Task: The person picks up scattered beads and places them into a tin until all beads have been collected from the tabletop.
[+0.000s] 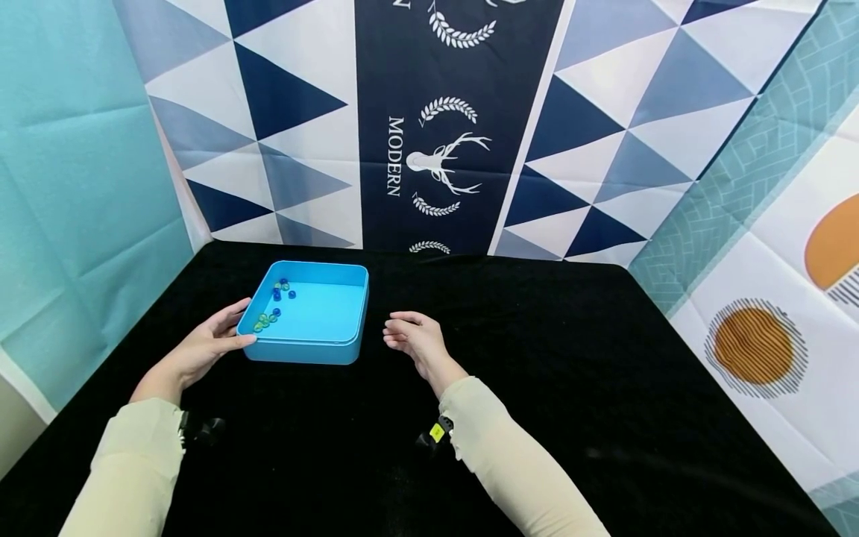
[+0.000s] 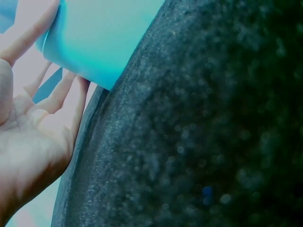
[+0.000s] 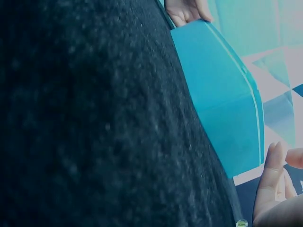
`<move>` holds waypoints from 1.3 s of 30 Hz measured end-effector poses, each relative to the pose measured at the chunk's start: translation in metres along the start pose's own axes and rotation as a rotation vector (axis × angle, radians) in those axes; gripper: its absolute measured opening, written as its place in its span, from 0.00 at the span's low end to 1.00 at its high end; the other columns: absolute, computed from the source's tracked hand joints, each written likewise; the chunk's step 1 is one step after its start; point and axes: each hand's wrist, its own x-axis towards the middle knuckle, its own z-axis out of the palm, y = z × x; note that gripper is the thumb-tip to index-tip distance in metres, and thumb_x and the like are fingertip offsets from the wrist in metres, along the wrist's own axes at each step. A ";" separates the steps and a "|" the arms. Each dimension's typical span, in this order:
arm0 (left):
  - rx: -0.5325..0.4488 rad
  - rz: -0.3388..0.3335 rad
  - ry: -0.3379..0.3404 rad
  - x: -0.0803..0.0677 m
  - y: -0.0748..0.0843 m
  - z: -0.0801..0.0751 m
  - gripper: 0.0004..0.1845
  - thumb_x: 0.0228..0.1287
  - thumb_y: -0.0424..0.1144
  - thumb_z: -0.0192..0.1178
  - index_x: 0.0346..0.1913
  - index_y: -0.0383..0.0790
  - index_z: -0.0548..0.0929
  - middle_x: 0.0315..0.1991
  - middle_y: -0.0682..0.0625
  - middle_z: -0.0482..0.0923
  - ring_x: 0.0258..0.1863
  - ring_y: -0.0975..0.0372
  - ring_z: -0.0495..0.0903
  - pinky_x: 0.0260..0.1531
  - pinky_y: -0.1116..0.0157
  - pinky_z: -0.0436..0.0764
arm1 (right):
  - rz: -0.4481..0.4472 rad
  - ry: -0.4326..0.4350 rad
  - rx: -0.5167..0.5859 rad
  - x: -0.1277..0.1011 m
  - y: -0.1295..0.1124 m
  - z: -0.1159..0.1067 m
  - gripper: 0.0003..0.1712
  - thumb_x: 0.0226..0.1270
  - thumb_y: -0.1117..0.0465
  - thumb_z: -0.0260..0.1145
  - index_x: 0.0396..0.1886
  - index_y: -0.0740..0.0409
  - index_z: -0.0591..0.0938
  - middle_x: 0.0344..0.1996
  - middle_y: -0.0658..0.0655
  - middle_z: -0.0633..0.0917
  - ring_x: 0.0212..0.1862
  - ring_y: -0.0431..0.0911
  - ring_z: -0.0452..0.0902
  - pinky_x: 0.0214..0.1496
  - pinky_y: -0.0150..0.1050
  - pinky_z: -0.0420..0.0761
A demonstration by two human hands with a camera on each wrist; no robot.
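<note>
A light blue square box [image 1: 305,353] sits on the black cloth, open at the top. Inside along its left side lie several small glass beads, dark blue [image 1: 277,296] and greenish [image 1: 262,323]. My left hand [image 1: 213,333] holds the near left corner, thumb on the front wall and fingers along the left wall. Right of the box hangs my right hand [image 1: 417,341], apart from it, its fingers loosely bent with nothing visible between them. In the right wrist view a greenish glass bead [image 3: 242,223] shows beside the right hand at the bottom edge.
The black cloth [image 1: 537,373] covers the table. Patterned fabric [image 1: 439,127] stands behind its far edge, with more hangings to the left and right. A small blurred blue spot [image 2: 207,193] appears on the cloth in the left wrist view.
</note>
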 end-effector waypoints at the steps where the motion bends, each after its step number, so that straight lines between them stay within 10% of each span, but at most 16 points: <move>1: 0.002 0.000 -0.001 0.000 0.000 0.000 0.46 0.63 0.42 0.61 0.74 0.43 0.41 0.71 0.33 0.38 0.67 0.41 0.48 0.61 0.42 0.50 | 0.001 0.003 0.003 0.000 0.000 -0.002 0.20 0.59 0.74 0.62 0.52 0.75 0.74 0.29 0.62 0.84 0.24 0.41 0.79 0.28 0.30 0.79; 13: -0.006 0.005 -0.011 -0.002 -0.002 -0.001 0.46 0.63 0.41 0.61 0.74 0.44 0.41 0.71 0.33 0.40 0.66 0.42 0.50 0.62 0.43 0.51 | 0.018 0.061 0.038 0.006 0.002 -0.014 0.21 0.59 0.75 0.61 0.54 0.75 0.73 0.43 0.73 0.80 0.23 0.40 0.79 0.28 0.29 0.79; 39: -0.005 -0.004 -0.004 -0.001 0.000 -0.001 0.47 0.62 0.41 0.62 0.74 0.44 0.41 0.71 0.33 0.41 0.66 0.42 0.49 0.62 0.44 0.51 | 0.062 0.155 0.052 0.033 0.000 -0.021 0.21 0.57 0.77 0.60 0.53 0.74 0.72 0.35 0.68 0.83 0.22 0.41 0.79 0.26 0.30 0.79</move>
